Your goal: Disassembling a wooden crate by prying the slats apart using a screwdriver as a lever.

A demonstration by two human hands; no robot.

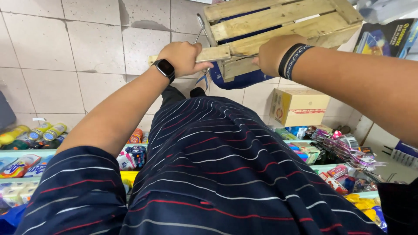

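Pale square floor tiles (87, 48), stained at the joints, fill the upper left of the frame, and shelves (26, 153) of packaged goods run along the lower left and right edges. At top centre a wooden pallet (278, 21) of rough, light planks is held up, tilted, with gaps between its slats showing dark blue behind. Something blue (237, 81) sits under its lower edge; what it is cannot be told.

The left hand (185, 56), a black smartwatch (165, 68) on its wrist, is closed around a loose-looking plank end (213, 54) at the pallet's lower left corner, fingers wrapped over the wood. The right hand (272, 52), wearing dark wristbands (292, 58), is pressed against the pallet's lower edge just beside the left; its fingers are hidden behind the wood, so whether it grips cannot be told.

A cardboard box (298, 106) stands below the pallet at right of centre, near the shelves. Open tiled floor lies to the pallet's left; its right side crowds against packaged goods (387, 37) at the top right corner.
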